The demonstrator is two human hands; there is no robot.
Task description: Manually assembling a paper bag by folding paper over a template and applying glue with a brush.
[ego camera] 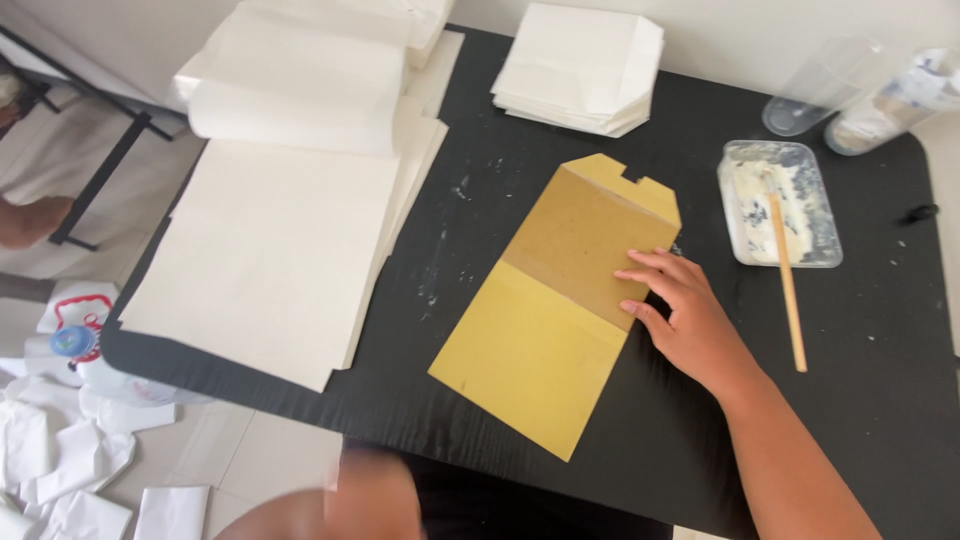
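A yellow-brown cardboard template (560, 300) lies tilted on the black table (870, 330), a fold line running across its middle. My right hand (685, 320) rests flat on the template's right edge, fingers spread and pointing left. It grips nothing. My left hand (365, 495) shows as a blur at the bottom edge, below the table's front rim, touching nothing that I can see.
A big stack of white paper sheets (270, 240) covers the table's left part. Folded white paper bags (580, 70) are piled at the back. At the right stands a clear tub of white paste (780, 205) with a wooden stick (788, 285). Crumpled papers (60, 460) litter the floor.
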